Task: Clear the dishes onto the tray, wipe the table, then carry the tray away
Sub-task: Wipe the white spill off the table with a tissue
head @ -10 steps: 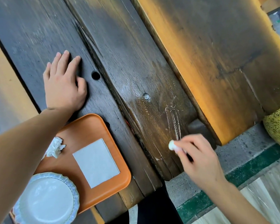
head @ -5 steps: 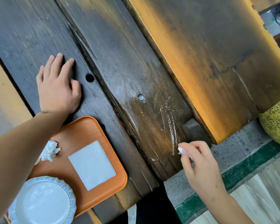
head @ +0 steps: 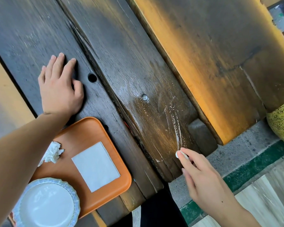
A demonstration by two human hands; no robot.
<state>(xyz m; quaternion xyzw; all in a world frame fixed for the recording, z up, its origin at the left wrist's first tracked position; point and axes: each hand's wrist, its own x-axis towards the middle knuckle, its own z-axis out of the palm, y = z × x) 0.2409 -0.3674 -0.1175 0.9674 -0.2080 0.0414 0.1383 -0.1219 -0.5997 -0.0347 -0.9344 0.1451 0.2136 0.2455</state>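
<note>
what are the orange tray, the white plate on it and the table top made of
Orange rounded tray: likely plastic, smooth matte surface and moulded corners. White scalloped plate: looks like glazed ceramic, glossy with a blue-tinted fluted rim, though melamine is possible. Dark plank table: stained wood, with visible grain and cracks.

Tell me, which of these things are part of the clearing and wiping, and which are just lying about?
In the job:
tray
plate
flat napkin
crumpled tissue
white wad pinched in the right hand
table
left hand, flat on the table

Just there:
yellow speckled pot
green floor strip
</note>
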